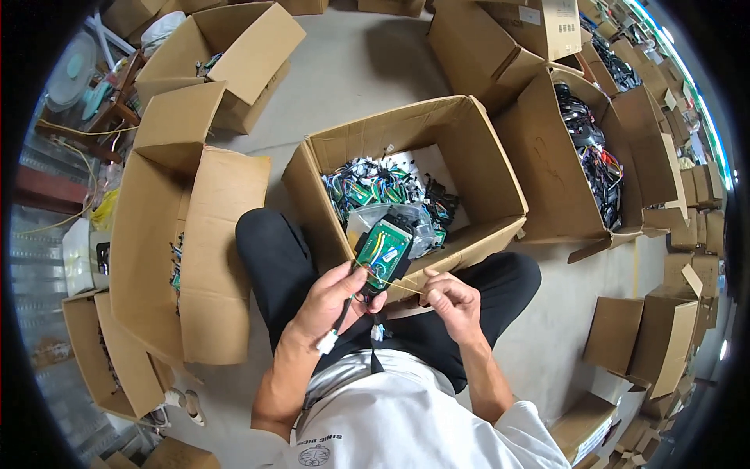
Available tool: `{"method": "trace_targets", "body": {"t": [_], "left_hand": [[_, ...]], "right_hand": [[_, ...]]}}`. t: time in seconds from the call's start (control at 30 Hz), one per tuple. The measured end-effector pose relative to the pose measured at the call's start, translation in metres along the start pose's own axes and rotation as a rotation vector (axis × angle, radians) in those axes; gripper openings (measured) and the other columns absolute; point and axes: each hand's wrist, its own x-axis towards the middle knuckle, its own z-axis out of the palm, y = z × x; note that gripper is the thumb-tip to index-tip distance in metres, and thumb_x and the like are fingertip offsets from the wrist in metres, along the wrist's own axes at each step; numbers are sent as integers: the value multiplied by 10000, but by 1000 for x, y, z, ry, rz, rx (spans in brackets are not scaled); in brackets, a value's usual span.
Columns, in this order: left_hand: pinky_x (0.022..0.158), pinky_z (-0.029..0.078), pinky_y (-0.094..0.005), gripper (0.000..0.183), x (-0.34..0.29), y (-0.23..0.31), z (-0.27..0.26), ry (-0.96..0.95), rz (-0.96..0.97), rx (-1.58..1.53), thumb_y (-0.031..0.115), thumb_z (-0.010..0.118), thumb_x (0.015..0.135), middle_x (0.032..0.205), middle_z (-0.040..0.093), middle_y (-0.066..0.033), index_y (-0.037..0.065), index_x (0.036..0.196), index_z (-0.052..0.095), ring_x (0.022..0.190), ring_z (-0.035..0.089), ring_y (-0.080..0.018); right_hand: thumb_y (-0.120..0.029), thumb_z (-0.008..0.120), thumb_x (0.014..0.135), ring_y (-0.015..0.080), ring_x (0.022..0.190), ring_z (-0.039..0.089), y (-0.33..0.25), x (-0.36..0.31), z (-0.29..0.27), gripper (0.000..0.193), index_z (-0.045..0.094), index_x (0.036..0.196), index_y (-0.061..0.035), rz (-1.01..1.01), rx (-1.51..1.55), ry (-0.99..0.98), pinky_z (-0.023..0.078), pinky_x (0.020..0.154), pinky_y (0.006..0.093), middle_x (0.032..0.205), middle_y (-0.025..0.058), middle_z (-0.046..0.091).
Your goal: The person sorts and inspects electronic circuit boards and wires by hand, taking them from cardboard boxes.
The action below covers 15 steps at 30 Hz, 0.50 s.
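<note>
Your left hand (332,301), fingers curled shut, held a green circuit board (383,252) with trailing wires and a white connector (326,341) over your lap, near the open cardboard box (476,156). Your right hand (453,305), fingers narrowly pinched, gripped a thin yellow band (394,285) stretched from the board. The box held more boards and wires; other cartons (187,258) ringed you on a grey concrete floor (351,70).

Wearing a white short-sleeved shirt (406,422), its sleeves ending above the elbows, with a small dark printed emblem low on the chest. Wearing black trousers (273,258) over both legs, beyond the fingers (348,275). Showing bare forearms and bare hands, left hand (332,301) and right hand (453,305), without gloves.
</note>
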Motion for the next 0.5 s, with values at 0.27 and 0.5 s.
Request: {"method": "trace_targets", "body": {"t": [0.27,0.5], "left_hand": [[692,449,-307,342,17,-18,2,4,150,-111,333,539,1034,860,597,-58,1,1111,572,711,547,-171],[701,467,-337,408,19,-22,-13,-157,260,141,392,546,1020,937,613,-79,-3,1123,567,750,565,-183]], "right_hand": [[-525,412,1027,126,457,459,19,-5,13,543,633,1109,-36,294,1185,107,428,1046,423,569,39,541],[-637,592,901,200,767,576,-13,9,-16,1017,125,1576,-37,264,1725,57,504,634,287,1316,318,531]]}}
